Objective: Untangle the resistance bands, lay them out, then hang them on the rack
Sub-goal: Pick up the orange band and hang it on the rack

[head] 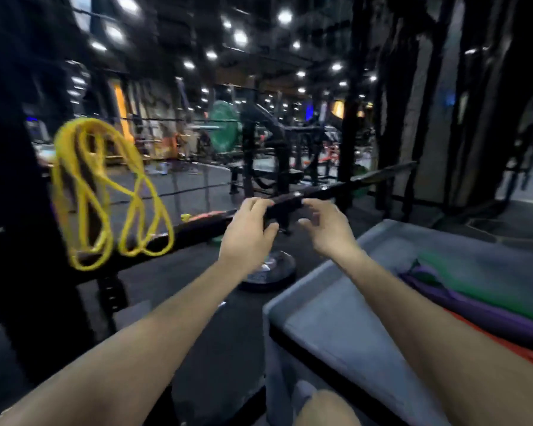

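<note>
At the black bar of the rack, both our hands were raised side by side, arms stretched forward from the bottom of the view. Our left hand had its fingers curled up at the bar with the thumb beneath; whether its grip was actually clenched on the bar we could not tell, as the picture was blurred. Our right hand hovered just beside it, its grip released, fingers loosely bent around nothing, close to the bar. The bar ran up to the right, with dark floor open below it and a weight plate lying flat under our hands. Well to the left, the yellow resistance bands hung in looped strands on the rack's black upright. At right, a grey padded surface carried more bands, purple, green and orange, lying along its far side, beside our right forearm.
</note>
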### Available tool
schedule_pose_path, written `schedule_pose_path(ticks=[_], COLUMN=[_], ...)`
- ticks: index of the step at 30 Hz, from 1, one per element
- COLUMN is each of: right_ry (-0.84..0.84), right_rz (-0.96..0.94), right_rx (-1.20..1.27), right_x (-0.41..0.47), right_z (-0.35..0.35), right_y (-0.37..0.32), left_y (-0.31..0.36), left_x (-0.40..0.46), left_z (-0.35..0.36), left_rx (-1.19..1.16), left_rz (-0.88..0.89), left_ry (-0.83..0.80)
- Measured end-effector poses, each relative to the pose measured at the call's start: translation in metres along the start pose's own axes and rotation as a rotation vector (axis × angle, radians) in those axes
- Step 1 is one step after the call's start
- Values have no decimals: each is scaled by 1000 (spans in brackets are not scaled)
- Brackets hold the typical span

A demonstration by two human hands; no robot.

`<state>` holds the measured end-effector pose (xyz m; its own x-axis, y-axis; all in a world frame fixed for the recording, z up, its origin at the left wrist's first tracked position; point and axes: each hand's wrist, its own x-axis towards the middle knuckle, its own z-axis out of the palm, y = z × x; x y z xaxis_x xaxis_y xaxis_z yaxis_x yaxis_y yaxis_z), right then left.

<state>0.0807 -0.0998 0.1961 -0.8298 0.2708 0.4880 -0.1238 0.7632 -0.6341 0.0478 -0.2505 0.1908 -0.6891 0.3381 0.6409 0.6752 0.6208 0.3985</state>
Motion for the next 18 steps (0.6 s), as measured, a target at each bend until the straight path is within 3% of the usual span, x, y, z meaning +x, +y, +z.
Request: schedule_pose_path(ticks=[8,18], right_ry=[102,131], right_rz=[285,623], right_rx=[-189,-366], right_x=[-33,-120], right_z=[-82,-148], right_y=[156,315], left_y=[82,151], left_x=[1,-34], left_z=[157,328], left_rx=[-259,-384], left_rz=[86,177], left_ry=[-274,-564])
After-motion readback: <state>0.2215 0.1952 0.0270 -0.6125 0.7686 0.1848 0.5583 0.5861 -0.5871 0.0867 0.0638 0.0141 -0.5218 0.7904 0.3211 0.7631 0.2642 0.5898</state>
